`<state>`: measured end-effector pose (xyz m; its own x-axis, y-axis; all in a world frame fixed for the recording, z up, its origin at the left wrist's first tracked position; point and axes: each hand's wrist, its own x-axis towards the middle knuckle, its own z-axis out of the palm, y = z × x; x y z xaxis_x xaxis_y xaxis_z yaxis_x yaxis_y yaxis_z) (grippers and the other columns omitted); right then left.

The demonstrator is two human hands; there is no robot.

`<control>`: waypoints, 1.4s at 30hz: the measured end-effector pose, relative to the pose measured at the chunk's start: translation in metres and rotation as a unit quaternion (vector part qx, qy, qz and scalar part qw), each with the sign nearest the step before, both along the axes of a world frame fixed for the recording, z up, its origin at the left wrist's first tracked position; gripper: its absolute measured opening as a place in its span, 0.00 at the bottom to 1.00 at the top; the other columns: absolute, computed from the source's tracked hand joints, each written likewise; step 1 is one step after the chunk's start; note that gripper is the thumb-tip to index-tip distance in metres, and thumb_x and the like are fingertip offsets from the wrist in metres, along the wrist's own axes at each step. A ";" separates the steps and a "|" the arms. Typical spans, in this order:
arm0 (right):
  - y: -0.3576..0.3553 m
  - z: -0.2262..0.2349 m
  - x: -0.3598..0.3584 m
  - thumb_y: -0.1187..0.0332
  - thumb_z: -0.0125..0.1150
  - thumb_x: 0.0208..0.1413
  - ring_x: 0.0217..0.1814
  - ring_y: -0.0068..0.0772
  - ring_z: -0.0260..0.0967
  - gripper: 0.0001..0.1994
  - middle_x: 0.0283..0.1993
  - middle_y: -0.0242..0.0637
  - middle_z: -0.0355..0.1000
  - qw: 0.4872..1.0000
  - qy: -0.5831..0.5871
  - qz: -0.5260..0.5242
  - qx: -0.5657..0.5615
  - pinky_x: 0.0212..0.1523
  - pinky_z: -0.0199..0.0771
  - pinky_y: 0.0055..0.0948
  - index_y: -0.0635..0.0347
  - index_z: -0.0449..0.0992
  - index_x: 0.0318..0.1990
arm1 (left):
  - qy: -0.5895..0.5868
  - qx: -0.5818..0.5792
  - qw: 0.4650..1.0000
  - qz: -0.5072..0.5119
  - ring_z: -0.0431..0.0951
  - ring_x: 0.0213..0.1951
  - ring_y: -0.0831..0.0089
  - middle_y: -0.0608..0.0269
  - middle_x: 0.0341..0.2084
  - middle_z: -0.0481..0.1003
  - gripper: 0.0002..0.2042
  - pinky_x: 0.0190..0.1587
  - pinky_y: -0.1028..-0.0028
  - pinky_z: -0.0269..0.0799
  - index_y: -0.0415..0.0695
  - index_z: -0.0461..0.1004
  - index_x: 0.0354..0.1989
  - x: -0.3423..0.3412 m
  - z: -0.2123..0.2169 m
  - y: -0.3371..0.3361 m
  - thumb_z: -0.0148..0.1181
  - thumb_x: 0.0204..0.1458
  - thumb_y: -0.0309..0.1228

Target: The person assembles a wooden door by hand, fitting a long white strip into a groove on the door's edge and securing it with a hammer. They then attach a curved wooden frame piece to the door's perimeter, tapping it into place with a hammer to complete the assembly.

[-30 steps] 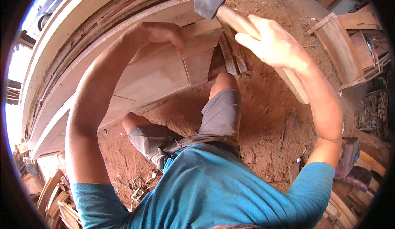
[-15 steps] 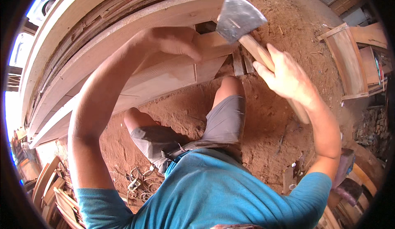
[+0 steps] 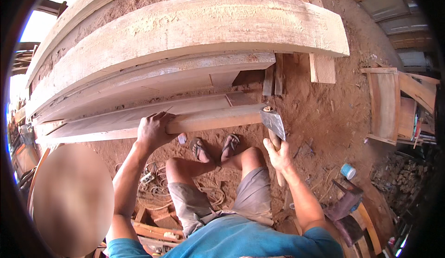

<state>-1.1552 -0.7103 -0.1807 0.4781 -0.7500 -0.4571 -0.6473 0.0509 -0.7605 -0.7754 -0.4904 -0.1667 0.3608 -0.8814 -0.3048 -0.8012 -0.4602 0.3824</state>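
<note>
My left hand [image 3: 154, 129] grips the near edge of a long wooden beam [image 3: 208, 119] that lies across in front of my knees. My right hand [image 3: 278, 154] is closed around the wooden handle of a hatchet [image 3: 273, 122]. Its grey steel head sits at the right end of the beam, touching or just off the wood. My feet in sandals [image 3: 215, 146] stand on the red dirt under the beam.
Thick rough timbers [image 3: 194, 31] are stacked behind the beam. Short planks [image 3: 321, 68] lie on the dirt at the right. A wooden frame [image 3: 387, 102] stands farther right. Cables [image 3: 153, 184] lie by my left leg. A small blue cup [image 3: 347, 171] and a chair [image 3: 347, 207] sit at lower right.
The hatchet has swung down from overhead to the right end of the beam. The view has tilted down, showing my feet. My left hand stays on the beam.
</note>
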 end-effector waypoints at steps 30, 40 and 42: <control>0.055 0.060 0.084 0.43 0.50 0.68 0.35 0.62 0.77 0.33 0.28 0.63 0.74 0.973 0.156 0.160 -0.055 0.38 0.70 0.52 0.76 0.78 0.39 | -0.002 -0.147 0.989 0.031 0.76 0.53 0.58 0.58 0.44 0.78 0.27 0.62 0.56 0.68 0.51 0.81 0.47 0.022 0.016 0.051 0.72 0.43 0.56; 0.152 0.115 0.200 0.44 0.46 0.72 0.12 0.22 0.59 0.25 0.16 0.28 0.61 0.974 0.140 0.124 0.125 0.13 0.64 0.26 0.58 0.68 0.33 | 0.139 -0.380 0.320 0.857 0.59 0.72 0.46 0.32 0.69 0.58 0.47 0.73 0.57 0.54 0.30 0.48 0.73 0.186 -0.025 0.291 0.54 0.62 0.60; 0.193 0.128 0.260 0.44 0.47 0.72 0.15 0.22 0.60 0.24 0.18 0.28 0.61 0.966 0.106 0.196 0.134 0.15 0.65 0.25 0.60 0.68 0.38 | 0.132 -0.427 0.318 0.836 0.60 0.72 0.49 0.34 0.71 0.56 0.45 0.73 0.58 0.54 0.32 0.50 0.74 0.183 -0.036 0.292 0.53 0.63 0.59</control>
